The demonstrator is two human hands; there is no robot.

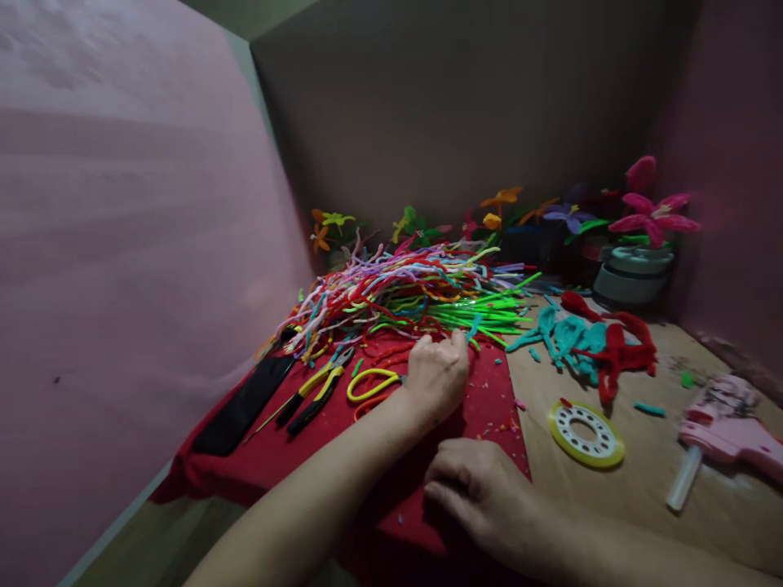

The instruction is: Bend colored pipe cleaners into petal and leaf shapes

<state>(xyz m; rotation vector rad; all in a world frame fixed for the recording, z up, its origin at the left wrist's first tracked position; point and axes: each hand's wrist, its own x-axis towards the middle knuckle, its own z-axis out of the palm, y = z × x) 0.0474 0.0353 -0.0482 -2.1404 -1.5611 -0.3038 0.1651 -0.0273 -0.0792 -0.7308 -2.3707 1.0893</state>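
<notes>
My left hand [437, 375] reaches over the red cloth [489, 399], fingers pinched on a short teal fuzzy stem [475, 326]. Just beyond it lies a big heap of multicoloured fuzzy stems [391, 285], with bright green ones [489, 314] at its right. Nearer to me, my right hand [471, 489] is curled low over the cloth; whether anything is inside its fingers is hidden. Yellow-handled scissors [374, 385] lie beside my left wrist, their blades partly covered by the hand.
Pliers [321, 391] and a black phone-like slab [245, 408] lie left. On the right are teal shaped pieces [572, 338], red pieces [615, 359], a yellow tape roll [586, 434] and a pink glue gun [727, 432]. Fuzzy flowers [654, 216] stand behind.
</notes>
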